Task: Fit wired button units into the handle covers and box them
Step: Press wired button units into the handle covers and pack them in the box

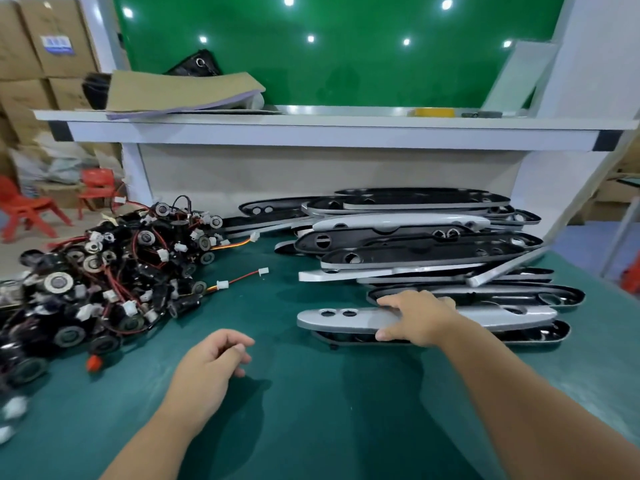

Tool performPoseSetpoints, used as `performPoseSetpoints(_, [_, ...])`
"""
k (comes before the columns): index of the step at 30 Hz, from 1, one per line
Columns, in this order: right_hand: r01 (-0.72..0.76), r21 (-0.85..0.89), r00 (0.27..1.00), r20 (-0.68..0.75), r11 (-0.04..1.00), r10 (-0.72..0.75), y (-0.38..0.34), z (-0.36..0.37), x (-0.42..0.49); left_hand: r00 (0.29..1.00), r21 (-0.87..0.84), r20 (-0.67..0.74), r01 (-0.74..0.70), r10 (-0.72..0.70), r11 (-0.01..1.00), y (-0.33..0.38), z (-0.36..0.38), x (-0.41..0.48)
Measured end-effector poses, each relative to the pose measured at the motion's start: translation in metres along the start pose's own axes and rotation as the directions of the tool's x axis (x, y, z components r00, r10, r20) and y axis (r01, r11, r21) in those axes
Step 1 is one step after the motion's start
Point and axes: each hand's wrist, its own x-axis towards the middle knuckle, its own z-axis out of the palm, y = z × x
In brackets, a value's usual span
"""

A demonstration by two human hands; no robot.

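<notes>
Right hand (420, 317) grip clamped across one grey cover (339, 320), at front of cover pile (415, 237). Left hand (211, 362) loosely curled, empty, left of pile. Button heap (104, 271) farther left, too tangled to count.

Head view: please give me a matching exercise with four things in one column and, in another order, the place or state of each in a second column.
Things:
1. right hand
2. left hand
3. button units
4. yellow item

Places or states:
A. on the shelf
B. heaped at the left of the table
C. grips a silver cover
D. loosely curled, holds nothing

Pairs: 1-C, 2-D, 3-B, 4-A
</notes>
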Motion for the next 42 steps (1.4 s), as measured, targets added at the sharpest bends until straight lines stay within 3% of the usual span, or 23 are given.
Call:
performPoseSetpoints(5, [0.070, -0.036, 0.995, -0.062, 0.997, -0.072, -0.014, -0.010, -0.014, 1.000, -0.053, 0.021, 0.000, 0.001, 0.999, 0.000, -0.001, 0.000])
performPoseSetpoints(7, [0.105, -0.121, 0.980, -0.154, 0.987, -0.123, -0.029, -0.024, -0.030, 1.000, -0.067, 0.023, -0.005, 0.006, 0.998, -0.001, 0.000, 0.000])
performPoseSetpoints(9, [0.165, -0.187, 0.921, -0.320, 0.968, -0.219, -0.047, -0.046, -0.051, 0.999, -0.089, 0.035, -0.016, 0.019, 0.996, -0.001, 0.000, -0.001])
performPoseSetpoints(11, [0.295, -0.066, 0.797, -0.533, 0.953, -0.283, -0.064, -0.074, -0.078, 0.998, -0.074, 0.064, -0.026, 0.031, 0.997, 0.001, 0.000, -0.003])
performPoseSetpoints(13, [0.475, 0.193, 0.651, -0.733, 0.859, -0.195, -0.074, -0.104, -0.113, 0.997, -0.084, 0.064, -0.035, 0.041, 0.996, 0.002, -0.001, -0.005])
performPoseSetpoints(15, [0.603, 0.394, 0.508, -0.860, 0.693, 0.047, -0.072, -0.126, -0.139, 0.996, -0.139, 0.055, -0.057, 0.065, 0.989, 0.004, -0.001, -0.008])
performPoseSetpoints(17, [0.734, 0.540, 0.437, -0.840, 0.412, 0.323, -0.061, -0.131, -0.148, 0.991, -0.256, 0.086, -0.078, 0.103, 0.963, 0.008, 0.000, -0.013])
performPoseSetpoints(18, [0.773, 0.595, 0.460, -0.766, 0.222, 0.449, -0.054, -0.125, -0.148, 0.984, -0.346, 0.129, -0.075, 0.126, 0.935, 0.012, 0.002, -0.018])
performPoseSetpoints(20, [0.730, 0.677, 0.599, -0.562, -0.099, 0.571, -0.046, -0.099, -0.144, 0.946, -0.491, 0.274, -0.016, 0.172, 0.871, 0.017, 0.008, -0.026])
performPoseSetpoints(23, [0.586, 0.719, 0.755, -0.316, -0.374, 0.574, -0.047, -0.042, -0.139, 0.882, -0.478, 0.441, 0.074, 0.166, 0.875, 0.016, 0.015, -0.031])
performPoseSetpoints(25, [0.533, 0.736, 0.761, -0.200, -0.418, 0.617, -0.042, -0.011, -0.138, 0.879, -0.342, 0.453, 0.018, 0.148, 0.940, 0.013, 0.017, -0.030])
performPoseSetpoints(28, [0.456, 0.737, 0.781, -0.064, -0.499, 0.621, -0.032, 0.016, -0.144, 0.917, -0.008, 0.361, -0.182, 0.173, 0.983, 0.007, 0.014, -0.026])
performPoseSetpoints(31, [0.236, 0.869, 0.819, 0.063, -0.436, 0.570, -0.025, 0.045, -0.151, 0.884, 0.397, 0.412, -0.391, 0.220, 0.830, 0.005, 0.013, -0.025])
performPoseSetpoints(34, [0.049, 0.876, 0.878, 0.192, -0.481, 0.439, -0.025, 0.056, -0.158, 0.873, 0.412, 0.442, -0.399, 0.203, 0.819, 0.002, 0.005, -0.021])
performPoseSetpoints(36, [-0.152, 0.899, 0.896, 0.300, -0.410, 0.328, -0.032, 0.050, -0.165, 0.874, 0.377, 0.437, -0.391, 0.212, 0.839, -0.001, -0.005, -0.015])
performPoseSetpoints(38, [-0.386, 0.901, 0.894, 0.419, -0.200, 0.159, -0.038, 0.043, -0.174, 0.885, 0.346, 0.412, -0.373, 0.218, 0.861, -0.003, -0.017, -0.010])
performPoseSetpoints(39, [-0.414, 0.909, 0.902, 0.415, -0.037, 0.120, -0.041, 0.039, -0.178, 0.888, 0.339, 0.401, -0.374, 0.227, 0.864, -0.004, -0.022, -0.008])
performPoseSetpoints(41, [-0.198, 0.871, 0.980, 0.176, 0.449, 0.091, -0.042, 0.041, -0.181, 0.882, 0.363, 0.399, -0.403, 0.250, 0.840, -0.003, -0.028, -0.007])
performPoseSetpoints(42, [-0.027, 0.719, 0.997, -0.032, 0.694, 0.073, -0.037, 0.045, -0.178, 0.877, 0.381, 0.400, -0.423, 0.266, 0.823, -0.001, -0.029, -0.008])
